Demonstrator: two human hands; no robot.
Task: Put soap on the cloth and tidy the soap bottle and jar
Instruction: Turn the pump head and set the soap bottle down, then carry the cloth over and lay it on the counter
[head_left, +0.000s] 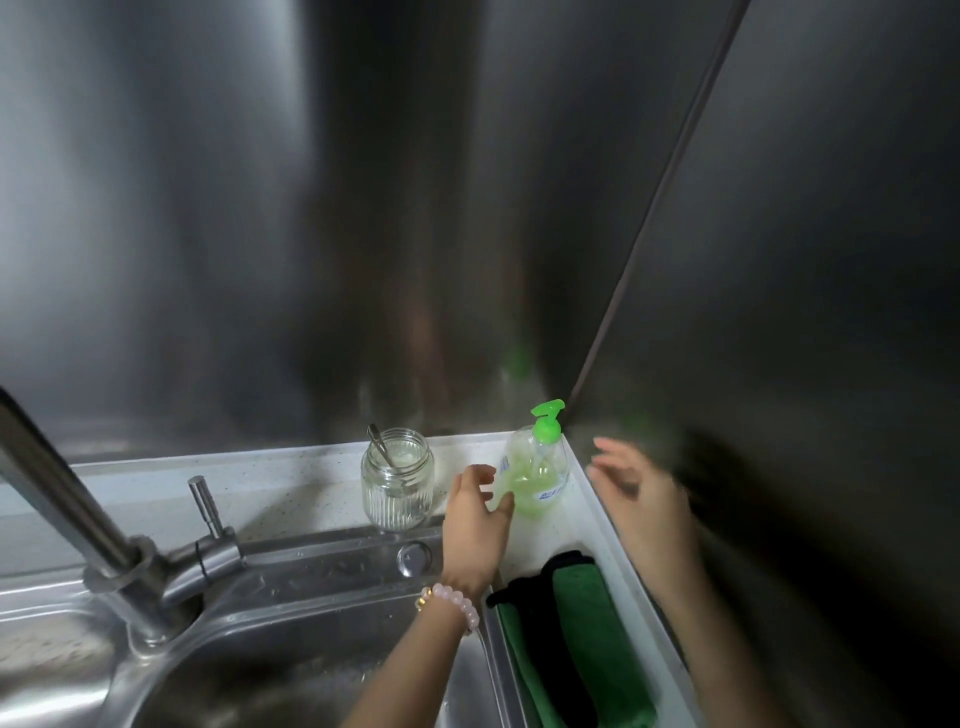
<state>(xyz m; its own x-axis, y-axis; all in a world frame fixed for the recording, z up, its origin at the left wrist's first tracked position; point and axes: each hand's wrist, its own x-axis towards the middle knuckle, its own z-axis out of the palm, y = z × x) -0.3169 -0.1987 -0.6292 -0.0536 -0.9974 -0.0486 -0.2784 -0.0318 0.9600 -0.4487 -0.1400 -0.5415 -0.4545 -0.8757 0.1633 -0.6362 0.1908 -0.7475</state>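
A clear soap bottle (537, 475) with green liquid and a green pump stands upright in the corner of the white counter. My left hand (475, 525) is open beside it, its thumb touching the bottle's left side. My right hand (641, 491) hovers open just right of the bottle, blurred, apart from it. A ribbed glass jar (397, 480) with a metal spoon inside stands left of the bottle. A green and black cloth (576, 639) lies on the counter strip near my wrists.
A steel sink (291, 660) fills the lower left, with a tall faucet (67, 499) and its lever handle (205, 506). Steel walls meet in the corner right behind the bottle. A bead bracelet is on my left wrist.
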